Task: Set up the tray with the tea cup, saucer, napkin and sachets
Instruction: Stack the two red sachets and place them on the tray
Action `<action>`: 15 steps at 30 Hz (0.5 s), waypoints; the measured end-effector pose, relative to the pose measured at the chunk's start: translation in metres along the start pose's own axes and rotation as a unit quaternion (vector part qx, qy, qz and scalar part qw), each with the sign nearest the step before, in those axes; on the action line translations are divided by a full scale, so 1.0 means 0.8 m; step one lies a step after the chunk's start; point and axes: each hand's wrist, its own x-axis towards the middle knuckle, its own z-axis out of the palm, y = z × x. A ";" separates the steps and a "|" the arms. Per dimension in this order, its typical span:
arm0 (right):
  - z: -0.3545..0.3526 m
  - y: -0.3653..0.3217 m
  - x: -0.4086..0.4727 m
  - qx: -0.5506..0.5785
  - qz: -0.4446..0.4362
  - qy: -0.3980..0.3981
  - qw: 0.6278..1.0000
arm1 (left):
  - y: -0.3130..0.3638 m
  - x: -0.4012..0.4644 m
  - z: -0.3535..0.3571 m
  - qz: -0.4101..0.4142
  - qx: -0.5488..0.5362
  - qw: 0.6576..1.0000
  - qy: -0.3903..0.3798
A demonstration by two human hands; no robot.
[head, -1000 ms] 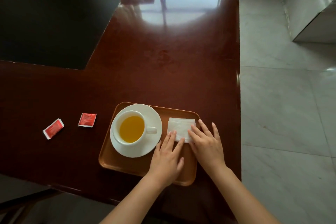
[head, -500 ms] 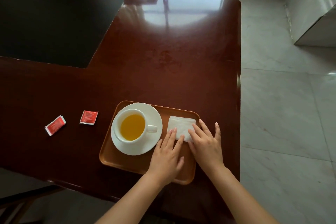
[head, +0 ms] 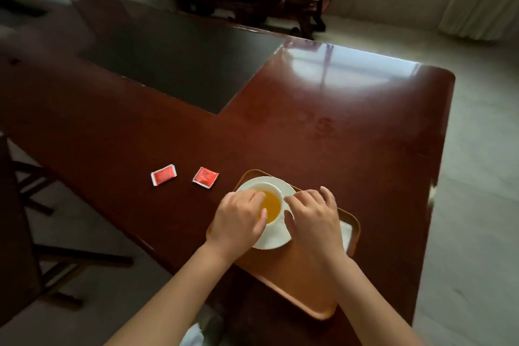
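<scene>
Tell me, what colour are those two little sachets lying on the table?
Red with white edges: sachets and, seen in the head view.

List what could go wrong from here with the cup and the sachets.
1. Both hands, left hand and right hand, crowd the cup, which is full of tea; a nudge could slop it onto the saucer or napkin.
2. The two sachets lie on the table, outside the tray; reaching across the cup might tip it.

Napkin [head: 346,230] mostly covered by right hand [head: 314,219]; cup [head: 269,199] handle hidden. Sachet [head: 163,174] print too small to read. Forearms cut by lower edge.
</scene>
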 end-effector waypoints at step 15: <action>0.099 -0.207 0.115 0.000 -0.021 -0.047 0.999 | -0.258 -0.023 -0.035 -0.074 -0.032 0.997 -0.007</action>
